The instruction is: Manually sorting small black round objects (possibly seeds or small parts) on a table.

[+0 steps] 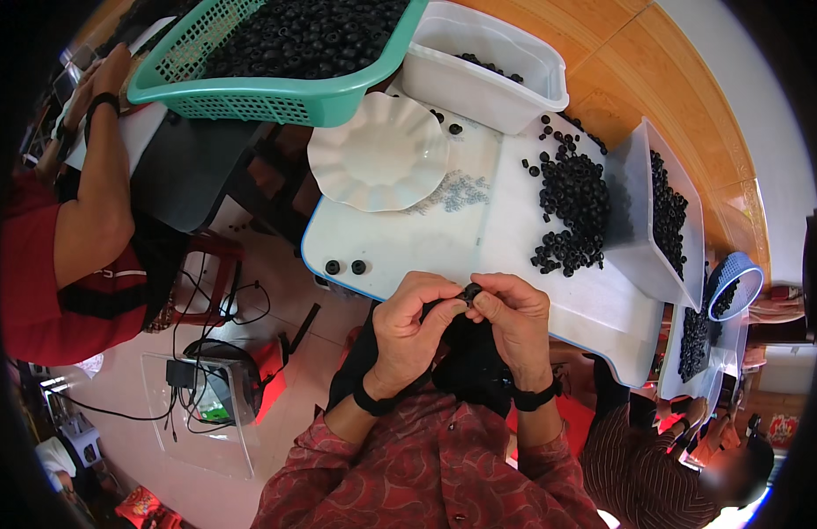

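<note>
Over the near edge of the white table (408, 242), my left hand (413, 322) and my right hand (514, 322) meet fingertip to fingertip. Between them they pinch a small round black part (470, 291); its exact kind is too small to make out. Both hands are closed on it. Two similar black parts (346, 267) sit on the table to the left of my hands. A loose heap of small black parts (571, 212) lies further right. Tiny clear pieces (461, 191) are scattered beside a white scalloped plate (378, 159).
A green basket (338, 104) full of black parts stands at the far left, a white bin (479, 93) behind the plate. Another bin (642, 229) tips toward the right, near a small blue basket (736, 284). Co-workers sit left and right. Cables (197, 379) trail at lower left.
</note>
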The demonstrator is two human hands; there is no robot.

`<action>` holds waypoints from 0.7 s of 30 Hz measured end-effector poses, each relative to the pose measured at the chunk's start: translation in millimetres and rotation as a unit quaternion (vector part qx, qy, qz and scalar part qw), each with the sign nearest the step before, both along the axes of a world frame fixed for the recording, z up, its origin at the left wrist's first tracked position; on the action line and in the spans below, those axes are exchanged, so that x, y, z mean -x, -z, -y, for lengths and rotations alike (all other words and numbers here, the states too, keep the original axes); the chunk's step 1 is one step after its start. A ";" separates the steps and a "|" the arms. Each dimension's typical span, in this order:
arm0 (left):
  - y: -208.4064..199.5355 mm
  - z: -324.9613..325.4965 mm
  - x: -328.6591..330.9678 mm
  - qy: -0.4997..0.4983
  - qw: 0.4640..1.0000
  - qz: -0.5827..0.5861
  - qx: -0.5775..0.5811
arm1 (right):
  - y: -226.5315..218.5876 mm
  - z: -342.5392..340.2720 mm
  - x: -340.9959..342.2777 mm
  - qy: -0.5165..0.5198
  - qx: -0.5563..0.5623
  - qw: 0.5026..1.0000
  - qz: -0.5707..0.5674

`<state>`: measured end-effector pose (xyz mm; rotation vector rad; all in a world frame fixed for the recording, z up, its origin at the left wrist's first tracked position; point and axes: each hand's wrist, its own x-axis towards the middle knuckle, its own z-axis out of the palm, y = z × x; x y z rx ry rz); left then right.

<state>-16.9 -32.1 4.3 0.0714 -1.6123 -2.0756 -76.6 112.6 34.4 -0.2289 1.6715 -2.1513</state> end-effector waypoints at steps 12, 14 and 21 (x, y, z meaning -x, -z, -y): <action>-2.8 0.0 2.3 -0.020 0.998 -0.030 0.060 | -5.7 -4.0 -2.2 -0.006 0.001 1.000 0.003; -3.5 0.0 2.3 -0.014 0.998 -0.028 0.060 | -5.6 -5.0 -2.2 -0.004 0.010 1.000 0.012; 2.3 0.2 0.7 0.029 0.999 -0.020 0.040 | -3.6 -3.0 -3.9 0.013 0.025 0.998 0.047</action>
